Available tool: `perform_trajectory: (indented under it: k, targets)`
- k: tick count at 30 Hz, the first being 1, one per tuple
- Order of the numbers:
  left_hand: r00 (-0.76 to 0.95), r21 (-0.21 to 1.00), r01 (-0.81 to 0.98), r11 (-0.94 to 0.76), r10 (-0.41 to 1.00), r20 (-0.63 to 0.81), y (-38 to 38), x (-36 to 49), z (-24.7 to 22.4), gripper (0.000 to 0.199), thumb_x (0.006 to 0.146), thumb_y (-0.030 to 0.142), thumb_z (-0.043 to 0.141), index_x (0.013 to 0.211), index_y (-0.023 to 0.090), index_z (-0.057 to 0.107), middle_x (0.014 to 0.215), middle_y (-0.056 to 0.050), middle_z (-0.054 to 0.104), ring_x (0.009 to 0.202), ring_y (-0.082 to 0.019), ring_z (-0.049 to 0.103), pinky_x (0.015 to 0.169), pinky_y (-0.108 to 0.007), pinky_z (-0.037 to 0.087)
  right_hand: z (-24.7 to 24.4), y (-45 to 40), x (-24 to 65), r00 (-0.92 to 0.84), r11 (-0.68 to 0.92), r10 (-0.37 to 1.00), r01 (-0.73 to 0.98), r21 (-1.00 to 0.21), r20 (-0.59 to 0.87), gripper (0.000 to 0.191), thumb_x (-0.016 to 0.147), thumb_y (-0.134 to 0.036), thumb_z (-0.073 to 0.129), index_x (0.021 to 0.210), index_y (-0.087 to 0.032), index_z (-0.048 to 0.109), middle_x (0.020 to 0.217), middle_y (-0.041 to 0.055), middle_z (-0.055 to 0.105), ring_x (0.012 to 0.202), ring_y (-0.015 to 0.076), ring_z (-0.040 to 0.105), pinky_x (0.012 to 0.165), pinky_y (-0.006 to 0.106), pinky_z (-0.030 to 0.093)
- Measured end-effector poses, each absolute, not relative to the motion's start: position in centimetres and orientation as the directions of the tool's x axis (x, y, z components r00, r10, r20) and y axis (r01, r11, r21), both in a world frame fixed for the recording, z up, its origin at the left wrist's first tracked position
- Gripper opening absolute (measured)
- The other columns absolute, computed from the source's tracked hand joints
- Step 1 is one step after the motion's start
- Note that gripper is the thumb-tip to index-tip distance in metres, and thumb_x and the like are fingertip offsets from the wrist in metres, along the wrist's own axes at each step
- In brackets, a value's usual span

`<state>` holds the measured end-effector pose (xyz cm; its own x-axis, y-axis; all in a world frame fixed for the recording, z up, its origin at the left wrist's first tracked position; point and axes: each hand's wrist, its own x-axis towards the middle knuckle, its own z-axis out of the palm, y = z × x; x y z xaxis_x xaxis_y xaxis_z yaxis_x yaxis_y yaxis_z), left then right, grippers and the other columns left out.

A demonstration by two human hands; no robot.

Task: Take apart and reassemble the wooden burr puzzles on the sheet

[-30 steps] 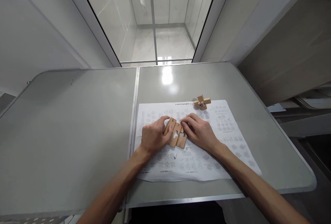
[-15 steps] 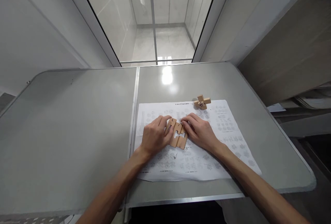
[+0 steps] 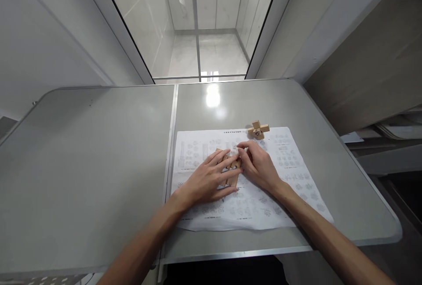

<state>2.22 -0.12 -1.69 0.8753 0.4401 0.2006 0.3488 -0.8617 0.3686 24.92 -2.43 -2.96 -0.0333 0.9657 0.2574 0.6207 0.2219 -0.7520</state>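
Flat wooden pieces [image 3: 233, 181] with notched edges lie side by side on a printed white sheet [image 3: 250, 210]. My left hand [image 3: 211, 177] is spread palm down over them, fingers apart, and hides most of their surface. Just right of the pieces, my right hand [image 3: 259, 162] has its fingers curled together, thumb near the index finger; whatever may be between the fingertips is too small to make out. Beyond my right hand, an interlocked wooden block assembly [image 3: 258, 130] with a dark mark stands at the sheet's far edge.
The grey table [image 3: 99, 166] has a metal seam [image 3: 171, 122] running front to back, left of the sheet. Behind the table is a glass door [image 3: 214, 52]. Stacked papers [image 3: 402, 130] lie on a shelf at the right.
My left hand has moved right and spread flat over the wooden pieces, where before its thumb and fingers were at their left edge. My right hand has shifted slightly right, its fingers still curled.
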Motion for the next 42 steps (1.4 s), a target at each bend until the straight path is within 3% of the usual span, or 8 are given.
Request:
perform_trajectory:
  k: [7, 15, 25, 32, 38, 42]
  targets:
    - [0.744, 0.361, 0.531, -0.766, 0.626, 0.234, 0.0, 2.1, -2.4, 0.051, 0.106, 0.043, 0.064, 0.155, 0.030, 0.057, 0.172, -0.006, 0.046, 0.163, -0.035, 0.036, 0.133, -0.063, 0.036, -2.9, -2.3, 25.0, -0.037, 0.242, 0.959, 0.620, -0.746, 0.280, 0.018, 0.113, -0.037, 0.049, 0.109, -0.024, 0.060, 0.101, 0.0058, 0.067, 0.072, 0.0196, 0.059, 0.071, 0.037, 0.048]
    - [0.442, 0.321, 0.793, -0.518, 0.851, 0.284, 0.6, 1.8, -3.1, 0.047, 0.105, 0.040, 0.064, 0.149, 0.024, 0.061, 0.169, -0.013, 0.049, 0.159, -0.039, 0.040, 0.131, -0.065, 0.036, -2.8, -2.3, 25.2, -0.035, 0.215, 0.969, 0.616, -0.758, 0.246, 0.014, 0.110, -0.033, 0.053, 0.106, -0.024, 0.062, 0.096, 0.0044, 0.066, 0.068, 0.0186, 0.055, 0.066, 0.036, 0.046]
    - [0.302, 0.282, 0.880, -0.383, 0.908, 0.291, 2.1, 0.5, -3.2, 0.046, 0.107, 0.041, 0.059, 0.148, 0.021, 0.061, 0.169, -0.013, 0.048, 0.158, -0.039, 0.040, 0.133, -0.061, 0.031, -2.5, -2.2, 25.3, -0.019, 0.191, 0.975, 0.580, -0.792, 0.222, 0.017, 0.108, -0.035, 0.055, 0.103, -0.022, 0.065, 0.090, 0.0039, 0.065, 0.066, 0.0178, 0.052, 0.064, 0.035, 0.043]
    - [0.285, 0.305, 0.873, -0.380, 0.906, 0.313, 2.7, -0.1, -3.4, 0.045, 0.106, 0.044, 0.060, 0.146, 0.023, 0.062, 0.166, -0.013, 0.051, 0.154, -0.040, 0.044, 0.130, -0.062, 0.036, -3.1, -2.0, 25.9, 0.082, 0.049, 0.993, 0.386, -0.921, 0.087, 0.024, 0.107, -0.045, 0.058, 0.106, -0.023, 0.065, 0.082, 0.0008, 0.063, 0.061, 0.0162, 0.052, 0.057, 0.033, 0.043]
    - [0.298, 0.340, 0.847, -0.409, 0.895, 0.332, 2.8, -0.3, -3.6, 0.045, 0.106, 0.044, 0.059, 0.146, 0.023, 0.062, 0.165, -0.016, 0.051, 0.155, -0.042, 0.042, 0.129, -0.067, 0.035, -3.7, -1.7, 26.1, 0.131, 0.003, 0.991, 0.178, -0.984, 0.027, 0.029, 0.104, -0.050, 0.064, 0.121, -0.027, 0.058, 0.103, 0.0026, 0.071, 0.063, 0.0141, 0.062, 0.060, 0.032, 0.053]
    - [0.294, 0.360, 0.838, -0.411, 0.894, 0.338, 2.7, -0.2, -3.5, 0.045, 0.106, 0.044, 0.059, 0.146, 0.024, 0.062, 0.166, -0.015, 0.051, 0.156, -0.042, 0.042, 0.130, -0.068, 0.033, -3.8, -1.7, 26.2, 0.145, -0.003, 0.989, 0.121, -0.993, 0.015, 0.034, 0.106, -0.048, 0.062, 0.132, -0.029, 0.052, 0.106, 0.0021, 0.073, 0.060, 0.0129, 0.062, 0.060, 0.032, 0.055]
